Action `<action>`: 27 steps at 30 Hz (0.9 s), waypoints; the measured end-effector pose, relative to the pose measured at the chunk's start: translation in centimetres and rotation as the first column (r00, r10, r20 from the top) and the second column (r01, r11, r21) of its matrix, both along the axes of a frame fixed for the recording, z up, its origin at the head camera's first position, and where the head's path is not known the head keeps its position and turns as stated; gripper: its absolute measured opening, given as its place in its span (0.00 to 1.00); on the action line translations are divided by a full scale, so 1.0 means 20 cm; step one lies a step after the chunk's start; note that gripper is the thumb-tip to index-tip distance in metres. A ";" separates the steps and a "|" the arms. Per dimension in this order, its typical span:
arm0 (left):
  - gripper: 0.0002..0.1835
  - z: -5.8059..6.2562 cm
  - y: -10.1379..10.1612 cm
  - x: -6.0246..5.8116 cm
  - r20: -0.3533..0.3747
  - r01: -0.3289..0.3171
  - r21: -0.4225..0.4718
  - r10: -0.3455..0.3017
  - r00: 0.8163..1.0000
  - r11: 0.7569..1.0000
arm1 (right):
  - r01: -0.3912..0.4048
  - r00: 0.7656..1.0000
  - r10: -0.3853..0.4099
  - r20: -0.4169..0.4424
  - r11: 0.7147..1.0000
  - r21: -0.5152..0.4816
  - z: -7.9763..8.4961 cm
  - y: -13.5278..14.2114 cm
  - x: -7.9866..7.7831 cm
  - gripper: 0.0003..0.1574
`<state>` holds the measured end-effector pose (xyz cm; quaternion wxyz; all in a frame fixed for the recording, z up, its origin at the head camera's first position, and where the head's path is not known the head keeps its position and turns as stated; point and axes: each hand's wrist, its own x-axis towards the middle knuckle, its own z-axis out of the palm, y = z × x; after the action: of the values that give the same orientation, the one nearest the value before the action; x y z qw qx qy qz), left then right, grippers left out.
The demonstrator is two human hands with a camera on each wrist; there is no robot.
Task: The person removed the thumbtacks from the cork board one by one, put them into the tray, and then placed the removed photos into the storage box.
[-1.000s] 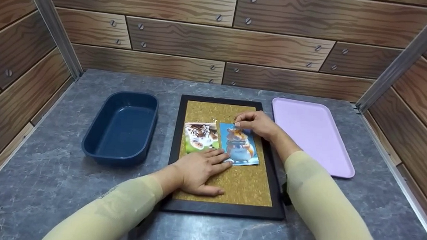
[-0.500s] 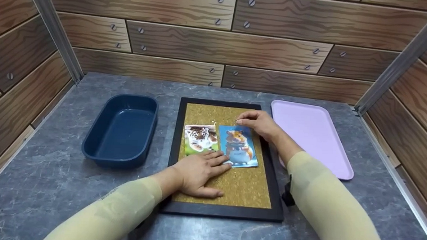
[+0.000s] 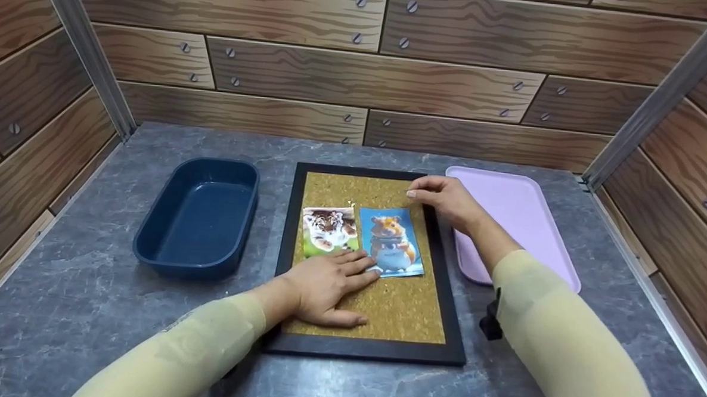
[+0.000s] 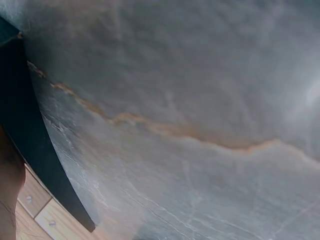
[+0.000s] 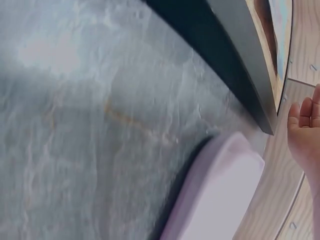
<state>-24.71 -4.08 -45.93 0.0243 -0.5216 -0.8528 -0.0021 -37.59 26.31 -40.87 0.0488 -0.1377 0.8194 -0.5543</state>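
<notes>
My left hand (image 3: 328, 290) lies flat on the cork board (image 3: 396, 311). Its straight fingers rest across the lower edge of a tiger picture (image 3: 330, 227) and the lower left corner of a blue hamster picture (image 3: 391, 242). The two pictures lie side by side. A small clear bit (image 3: 351, 204) shows at the tiger picture's upper right corner. My right hand (image 3: 449, 201) is over the board's upper right side, beyond the hamster picture's top edge, thumb and forefinger tips close together. I cannot tell whether something small is between them. In the right wrist view, its bent fingers (image 5: 305, 112) show.
A deep blue tub (image 3: 200, 216) stands left of the board. On the right lies a flat lilac tray (image 3: 514, 211), partly behind my right forearm. The board's black frame (image 3: 365, 348) rests on a grey marbled table (image 3: 58, 269). Wood-patterned walls (image 3: 311, 71) enclose the back and sides.
My right hand has left the hamster picture's top edge and moved right and slightly away, uncovering the picture's upper right part. My left hand stays in place on the pictures.
</notes>
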 end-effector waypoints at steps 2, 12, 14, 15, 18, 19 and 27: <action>0.48 0.00 0.00 0.00 -0.005 -0.001 0.000 0.001 1.000 1.000 | 0.000 1.000 0.000 -0.002 1.000 -0.014 0.01 0.02 0.00 0.15; 0.47 -0.01 0.00 0.00 -0.027 0.006 0.006 -0.006 1.000 1.000 | -0.002 0.999 0.000 -0.034 0.997 -0.072 0.06 0.11 0.02 0.10; 0.47 -0.01 0.01 -0.01 -0.018 0.007 0.005 -0.007 1.000 1.000 | -0.001 0.999 -0.002 -0.039 0.997 -0.080 0.07 0.13 0.03 0.10; 0.47 -0.01 0.01 -0.01 -0.013 0.008 0.004 -0.008 1.000 1.000 | -0.002 0.999 -0.002 -0.042 0.997 -0.082 0.08 0.15 0.03 0.10; 0.47 -0.01 0.01 -0.01 -0.014 0.008 0.003 -0.008 1.000 1.000 | 0.000 0.999 -0.004 -0.044 0.996 -0.094 0.09 0.18 0.04 0.12; 0.47 -0.01 0.01 -0.01 -0.016 0.008 0.002 -0.008 1.000 1.000 | 0.000 0.999 -0.004 -0.044 0.996 -0.093 0.09 0.19 0.04 0.13; 0.47 -0.01 0.00 0.00 -0.025 0.010 0.008 -0.010 1.000 1.000 | 0.035 0.999 -0.037 -0.017 0.995 -0.093 0.08 0.27 0.06 0.09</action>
<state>-24.80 -4.06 -46.14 0.0372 -0.5256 -0.8499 0.0010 -36.46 31.74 -39.24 0.0246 -0.1304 0.7956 -0.5910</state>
